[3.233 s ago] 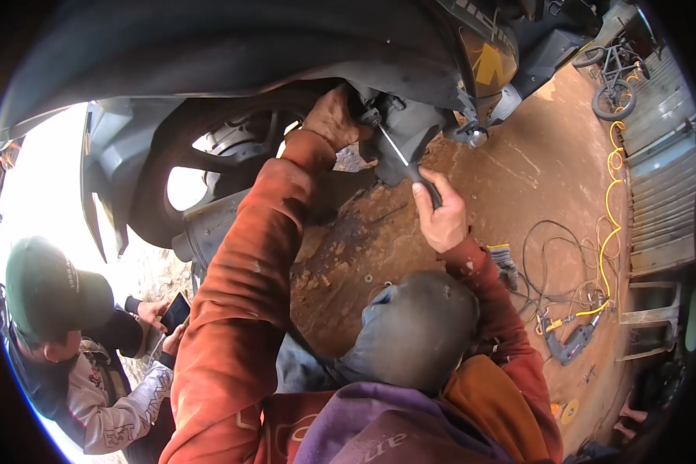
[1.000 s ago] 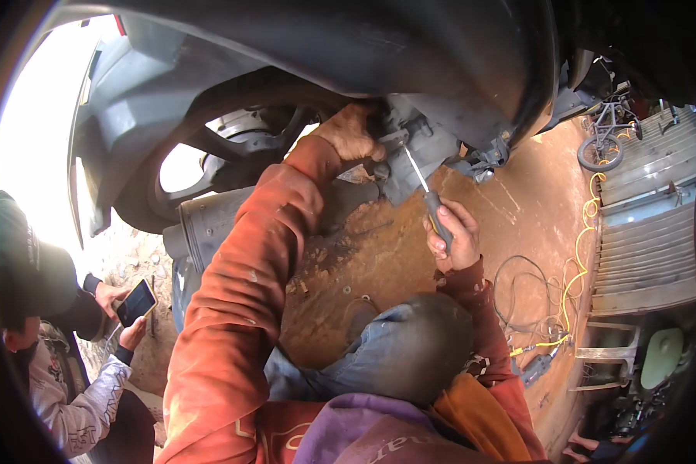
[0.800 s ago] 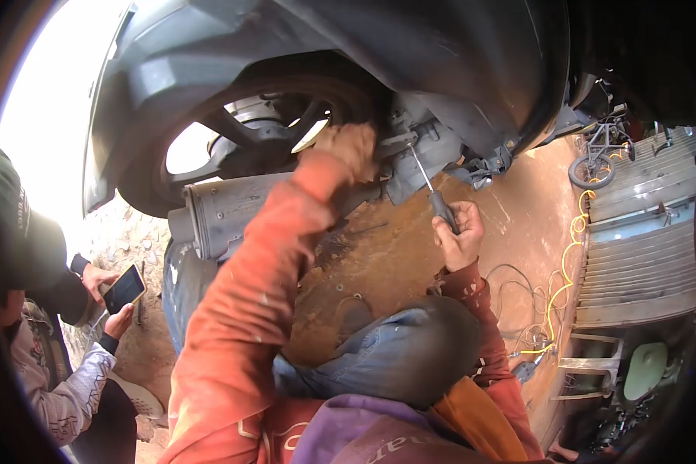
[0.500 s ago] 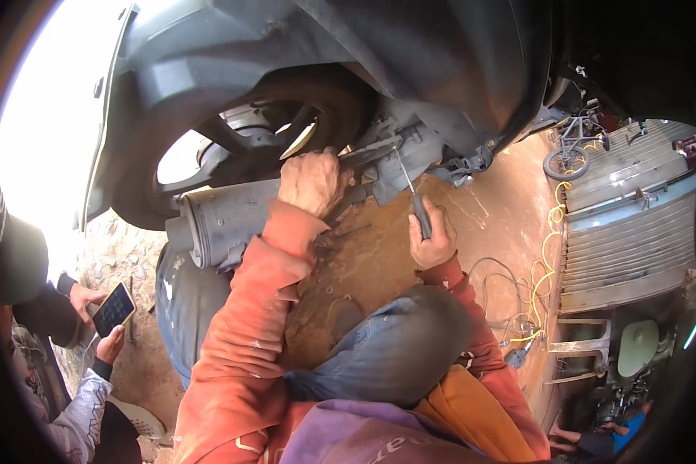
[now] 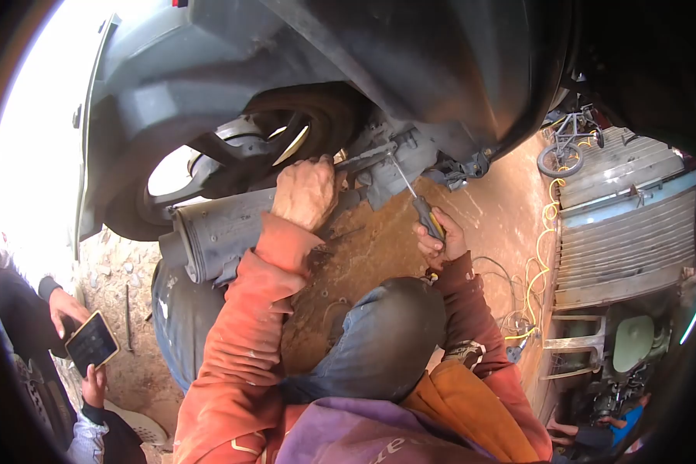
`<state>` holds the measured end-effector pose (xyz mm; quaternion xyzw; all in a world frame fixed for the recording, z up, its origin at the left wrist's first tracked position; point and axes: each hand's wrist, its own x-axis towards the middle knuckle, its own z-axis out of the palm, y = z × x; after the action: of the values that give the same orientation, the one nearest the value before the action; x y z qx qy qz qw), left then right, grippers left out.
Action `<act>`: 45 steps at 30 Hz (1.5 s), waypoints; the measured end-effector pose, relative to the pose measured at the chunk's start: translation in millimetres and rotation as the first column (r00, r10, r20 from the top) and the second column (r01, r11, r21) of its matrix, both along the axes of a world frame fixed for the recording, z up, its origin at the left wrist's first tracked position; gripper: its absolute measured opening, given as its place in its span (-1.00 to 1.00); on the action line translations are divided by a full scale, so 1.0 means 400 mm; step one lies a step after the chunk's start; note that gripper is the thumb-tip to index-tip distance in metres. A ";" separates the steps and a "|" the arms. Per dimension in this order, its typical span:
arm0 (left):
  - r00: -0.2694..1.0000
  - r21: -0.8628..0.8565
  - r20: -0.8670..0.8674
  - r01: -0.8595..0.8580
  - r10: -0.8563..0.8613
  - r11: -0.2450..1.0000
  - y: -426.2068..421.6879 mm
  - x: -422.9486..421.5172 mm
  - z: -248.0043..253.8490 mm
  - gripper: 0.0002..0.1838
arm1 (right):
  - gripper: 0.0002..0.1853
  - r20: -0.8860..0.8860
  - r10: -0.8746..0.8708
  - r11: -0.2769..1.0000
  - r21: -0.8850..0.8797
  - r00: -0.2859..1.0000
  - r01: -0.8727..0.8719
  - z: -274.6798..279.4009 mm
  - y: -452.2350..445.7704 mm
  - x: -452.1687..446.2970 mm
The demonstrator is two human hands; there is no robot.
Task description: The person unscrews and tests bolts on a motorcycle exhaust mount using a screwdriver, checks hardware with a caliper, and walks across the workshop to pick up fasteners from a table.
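You have both arms stretched out in front of you. Your left hand is at the right end of the muffler, back of the hand up and fingers bent down out of sight. It looks curled, but I can't tell what it has hold of. A thin metal bar shows just past its knuckles, up and right of the muffler.

Your right hand is well to the right of the muffler, wrapped snugly around the handle of a screwdriver. The screwdriver leans up and left, with its tip at the bar's far end; I can't tell if they touch.

The black wheel is just above the muffler. Below and right of the muffler is red-brown ground. Far right of it are a curly yellow hose, a small bike and a ridged metal sheet. Left of the muffler and lower, another person holds a phone.
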<state>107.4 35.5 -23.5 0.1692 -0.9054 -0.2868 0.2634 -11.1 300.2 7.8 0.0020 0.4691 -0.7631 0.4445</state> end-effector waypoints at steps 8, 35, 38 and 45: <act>0.999 0.076 0.024 0.025 -0.027 0.997 0.000 0.005 -0.003 -0.72 | -0.76 -0.887 0.110 0.840 0.324 0.447 0.435 -0.055 -0.006 0.015; 0.654 0.968 -0.195 0.249 -0.731 -0.035 -0.112 -0.247 -0.031 -0.31 | -0.73 -0.958 0.279 0.819 0.201 -0.067 0.537 -0.042 -0.040 0.057; 0.822 0.712 0.001 0.400 -0.570 0.578 -0.092 -0.240 -0.017 -0.44 | -0.71 -0.923 0.349 0.794 0.200 -0.162 0.574 -0.026 -0.023 0.066; 0.915 0.268 0.014 0.385 -0.404 0.883 -0.074 -0.229 0.019 -0.44 | -0.64 -0.963 0.145 0.849 0.238 0.225 0.472 -0.063 -0.021 0.069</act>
<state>15.6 5.8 -16.0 0.0243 -0.8840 -0.4443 0.1433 16.5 291.9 -17.5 -0.3024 0.8119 -0.4976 -0.0426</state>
